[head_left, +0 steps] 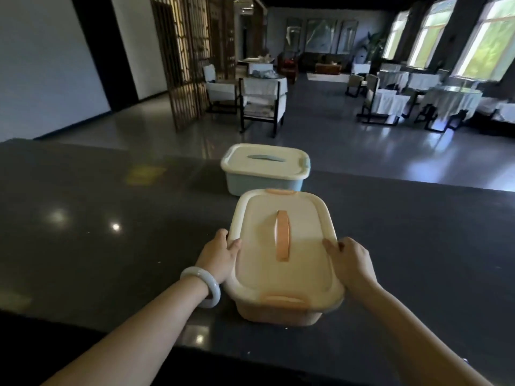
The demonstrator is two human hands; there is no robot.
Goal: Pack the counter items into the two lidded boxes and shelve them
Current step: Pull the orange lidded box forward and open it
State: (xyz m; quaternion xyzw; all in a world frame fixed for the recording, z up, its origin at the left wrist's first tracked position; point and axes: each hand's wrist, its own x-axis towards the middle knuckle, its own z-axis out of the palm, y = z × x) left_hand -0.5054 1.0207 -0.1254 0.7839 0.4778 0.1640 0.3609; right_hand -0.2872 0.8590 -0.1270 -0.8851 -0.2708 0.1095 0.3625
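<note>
An orange box (278, 313) with a cream lid and an orange handle (282, 238) stands on the dark counter (97, 246) right in front of me. My left hand (220, 257) grips the lid's left edge, thumb on top. My right hand (352, 263) grips the lid's right edge the same way. Just behind it stands a blue box (264, 185) with a cream lid and a blue handle, lid on. What either box holds is hidden.
The counter's far edge runs just behind the blue box. Beyond it lies a grey floor with white-covered chairs (263, 104), draped tables (451, 101) and a wooden lattice screen (181, 59). Windows are at the right.
</note>
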